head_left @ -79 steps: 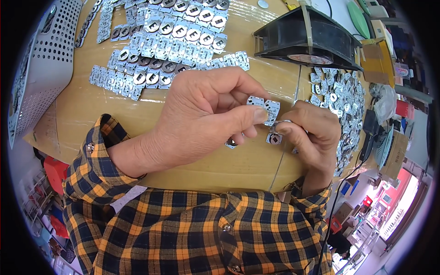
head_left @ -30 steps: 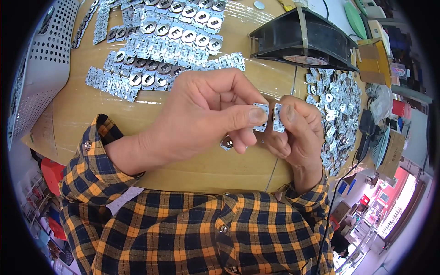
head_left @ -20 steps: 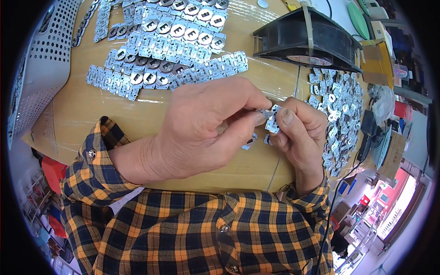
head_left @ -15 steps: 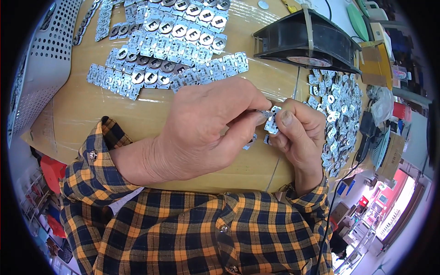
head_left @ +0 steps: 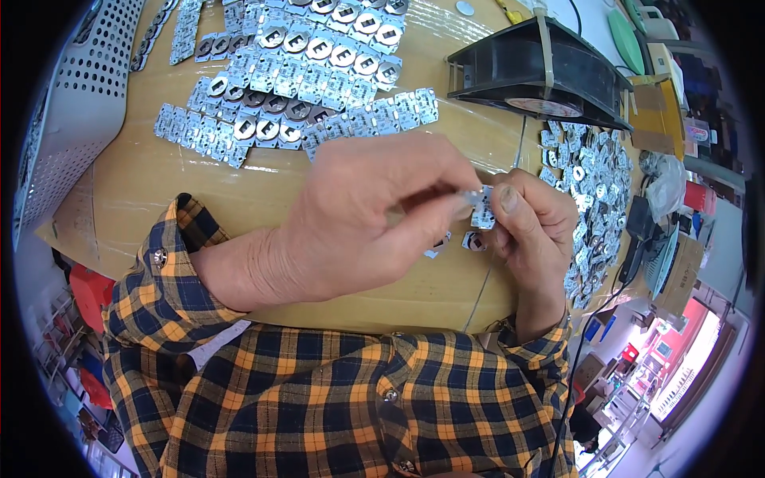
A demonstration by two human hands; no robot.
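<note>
My right hand [head_left: 535, 231] pinches a small silvery circuit board [head_left: 483, 213] between thumb and forefinger, above the table. My left hand [head_left: 358, 219] reaches across from the left, with thumb and forefinger pressed together at the board's left edge. A small pale piece at those fingertips is blurred, and I cannot make out what it is. Below the hands, a loose board with a round metal part [head_left: 474, 240] lies on the table. Another small board [head_left: 437, 245] is partly hidden behind my left hand.
Overlapping strips of joined circuit boards [head_left: 319, 64] cover the table's far left side. A heap of separate boards [head_left: 594, 199] lies on the right. Behind it stands a black fan [head_left: 538, 72]. A perforated grey basket [head_left: 88, 103] is at the left edge; a black cable [head_left: 586, 334] hangs right.
Both hands have shifted slightly to the right with the board. The board has turned a little, and the loose board beneath shows more clearly.
</note>
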